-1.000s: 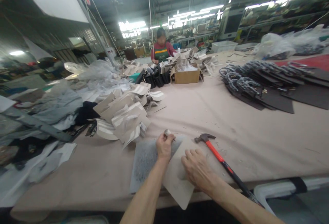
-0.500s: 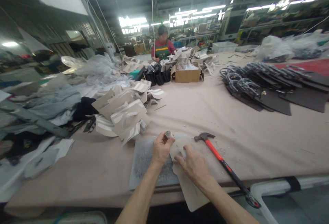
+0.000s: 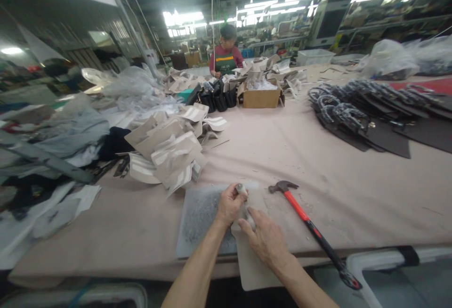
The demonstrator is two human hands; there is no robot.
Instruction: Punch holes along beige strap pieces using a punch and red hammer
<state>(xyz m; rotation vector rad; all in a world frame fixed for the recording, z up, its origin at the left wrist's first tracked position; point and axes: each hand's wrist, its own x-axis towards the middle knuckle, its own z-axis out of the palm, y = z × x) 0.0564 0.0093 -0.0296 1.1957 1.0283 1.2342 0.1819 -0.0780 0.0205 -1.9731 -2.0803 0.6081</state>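
My left hand (image 3: pixel 229 205) is closed around a short pale cylindrical tool (image 3: pixel 241 189) with a round grey metal end facing up. The tool stands over the upper part of a beige bag panel (image 3: pixel 251 263). That panel lies partly on a grey, pitted board (image 3: pixel 199 221) and hangs past the table's front edge. My right hand (image 3: pixel 267 236) rests on the panel, thumb and fingers closed about a whitish wrapped piece (image 3: pixel 250 221) on it. To the right lies a claw hammer (image 3: pixel 300 209) with a red and black handle, touched by neither hand. The tool's lower end is hidden.
Beige panels with white strips (image 3: pixel 173 152) are heaped at left. Dark panels with wrapped handles (image 3: pixel 356 115) lie at right. Farther back are a cardboard box (image 3: pixel 261 98), black bags (image 3: pixel 219 98) and a person (image 3: pixel 226 56) across the table. A white metal frame (image 3: pixel 374 263) stands front right.
My left hand and the tool have shifted right, over the panel. My right hand's fingers have closed in on the whitish piece. The panel has swung slightly left; the hammer stays put.
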